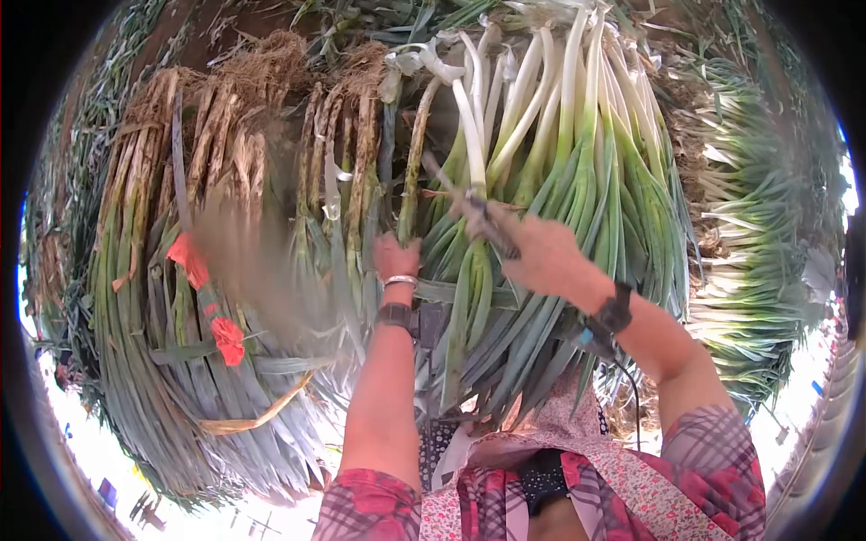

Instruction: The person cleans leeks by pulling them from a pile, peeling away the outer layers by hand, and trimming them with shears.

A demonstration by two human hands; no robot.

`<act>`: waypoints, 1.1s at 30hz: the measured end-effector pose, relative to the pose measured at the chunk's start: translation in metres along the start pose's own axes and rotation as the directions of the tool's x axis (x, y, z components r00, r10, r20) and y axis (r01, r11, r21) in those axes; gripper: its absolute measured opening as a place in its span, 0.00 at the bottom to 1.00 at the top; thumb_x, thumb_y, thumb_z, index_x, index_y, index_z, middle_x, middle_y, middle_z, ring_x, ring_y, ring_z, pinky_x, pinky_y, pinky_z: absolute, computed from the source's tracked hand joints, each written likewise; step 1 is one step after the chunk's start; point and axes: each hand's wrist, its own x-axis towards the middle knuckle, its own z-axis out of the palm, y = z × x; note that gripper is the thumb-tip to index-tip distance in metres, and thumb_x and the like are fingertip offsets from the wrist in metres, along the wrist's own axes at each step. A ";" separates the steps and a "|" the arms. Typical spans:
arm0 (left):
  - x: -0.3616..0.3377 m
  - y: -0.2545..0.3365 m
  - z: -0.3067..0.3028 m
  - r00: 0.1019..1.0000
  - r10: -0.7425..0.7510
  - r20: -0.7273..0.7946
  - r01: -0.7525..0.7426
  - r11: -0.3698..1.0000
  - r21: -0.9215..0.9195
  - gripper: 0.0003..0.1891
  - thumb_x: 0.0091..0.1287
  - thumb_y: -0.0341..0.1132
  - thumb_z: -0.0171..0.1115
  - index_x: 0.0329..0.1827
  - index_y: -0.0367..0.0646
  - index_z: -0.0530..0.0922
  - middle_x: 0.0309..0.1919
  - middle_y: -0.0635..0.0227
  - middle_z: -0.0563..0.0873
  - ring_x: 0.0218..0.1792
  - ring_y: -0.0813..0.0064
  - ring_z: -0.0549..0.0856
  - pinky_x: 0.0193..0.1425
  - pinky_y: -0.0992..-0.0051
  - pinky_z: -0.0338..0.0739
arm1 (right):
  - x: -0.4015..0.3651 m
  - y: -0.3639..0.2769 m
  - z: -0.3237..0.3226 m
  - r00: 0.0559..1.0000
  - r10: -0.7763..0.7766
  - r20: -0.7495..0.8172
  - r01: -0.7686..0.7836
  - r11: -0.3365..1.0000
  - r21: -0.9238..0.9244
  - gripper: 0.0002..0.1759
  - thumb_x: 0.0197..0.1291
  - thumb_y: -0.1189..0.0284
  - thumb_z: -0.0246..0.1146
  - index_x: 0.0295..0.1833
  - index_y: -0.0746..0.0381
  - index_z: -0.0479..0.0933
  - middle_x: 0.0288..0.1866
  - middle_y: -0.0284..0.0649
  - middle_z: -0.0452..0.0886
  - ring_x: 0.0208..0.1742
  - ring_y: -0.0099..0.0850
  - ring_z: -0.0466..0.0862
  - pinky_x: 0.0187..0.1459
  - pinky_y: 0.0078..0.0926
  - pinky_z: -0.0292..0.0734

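My left hand is closed around the green part of an unpeeled green onion, whose brown-stained stalk points away from me. My right hand is wrapped around the dark handle of a knife; its blade, smeared by motion, points up and left. Close to the right hand lies a pile of peeled green onions with clean white stalks. To the left of my left hand lie soil-covered green onions with roots still on.
A blade-like strip with red wrapping lies on the unpeeled bunch at left. More green onions are stacked along the right side. Loose leaves and roots cover the ground at the back. A brownish blur obscures part of the left pile.
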 end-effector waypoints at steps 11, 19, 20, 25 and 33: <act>0.060 -0.036 0.031 0.816 -0.023 0.577 0.117 0.985 -0.126 0.37 0.50 0.58 0.61 0.58 0.39 0.76 0.53 0.46 0.78 0.57 0.46 0.75 0.61 0.59 0.70 | -0.020 -0.027 0.028 0.982 -0.097 0.162 0.090 0.995 0.050 0.38 0.51 0.67 0.57 0.70 0.57 0.58 0.27 0.48 0.80 0.29 0.47 0.81 0.33 0.43 0.75; 0.013 0.006 -0.026 0.952 -0.206 0.226 0.239 0.962 -0.130 0.22 0.49 0.45 0.69 0.38 0.37 0.74 0.39 0.41 0.81 0.44 0.40 0.79 0.47 0.55 0.74 | -0.057 -0.059 0.009 0.941 -0.106 0.322 0.055 0.985 0.162 0.36 0.50 0.65 0.59 0.68 0.60 0.60 0.30 0.51 0.80 0.32 0.51 0.81 0.34 0.47 0.74; 0.009 0.003 -0.031 0.968 -0.190 0.163 0.215 0.965 -0.150 0.24 0.47 0.45 0.70 0.40 0.35 0.74 0.38 0.41 0.82 0.44 0.41 0.80 0.47 0.55 0.74 | -0.056 -0.058 0.012 0.957 -0.084 0.279 0.033 0.982 0.184 0.36 0.50 0.65 0.59 0.67 0.60 0.61 0.30 0.51 0.81 0.32 0.51 0.81 0.35 0.47 0.75; 0.007 -0.008 -0.026 0.990 -0.138 -0.040 0.133 0.985 -0.114 0.27 0.50 0.46 0.70 0.43 0.33 0.72 0.37 0.41 0.81 0.42 0.41 0.80 0.46 0.54 0.73 | -0.056 -0.076 0.015 0.942 -0.117 0.313 0.054 0.978 0.201 0.34 0.50 0.64 0.59 0.66 0.61 0.63 0.30 0.51 0.81 0.33 0.50 0.81 0.36 0.47 0.75; 0.000 -0.005 -0.019 0.992 -0.106 -0.070 0.098 0.989 -0.115 0.32 0.50 0.35 0.69 0.55 0.47 0.60 0.50 0.50 0.68 0.44 0.43 0.79 0.45 0.51 0.73 | -0.014 -0.078 0.028 0.977 -0.037 0.208 -0.010 0.975 0.222 0.38 0.46 0.66 0.61 0.67 0.58 0.64 0.32 0.51 0.81 0.36 0.50 0.81 0.38 0.46 0.75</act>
